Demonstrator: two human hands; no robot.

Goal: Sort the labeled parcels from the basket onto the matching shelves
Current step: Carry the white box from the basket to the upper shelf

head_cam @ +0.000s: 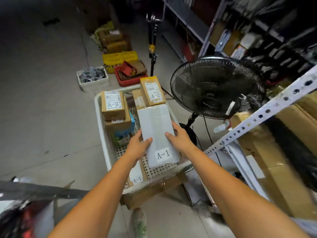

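Note:
A long white parcel (157, 127) labeled A-1 is held over the white perforated basket (101, 127). My left hand (139, 146) grips its left edge with the thumb on top. My right hand (179, 137) grips its right edge the same way. In the basket, a brown box labeled A-2 (113, 104) sits stacked at the left, and another brown A-2 box (152, 91) stands at the far right. A brown parcel labeled A-1 (136, 176) lies on the basket floor under my left forearm.
A black standing fan (216, 86) is right of the basket. White metal shelving (267, 110) with large cardboard boxes runs along the right. On the floor beyond lie a white foam bin (92, 79), a red crate (130, 79) and a yellow box (118, 60).

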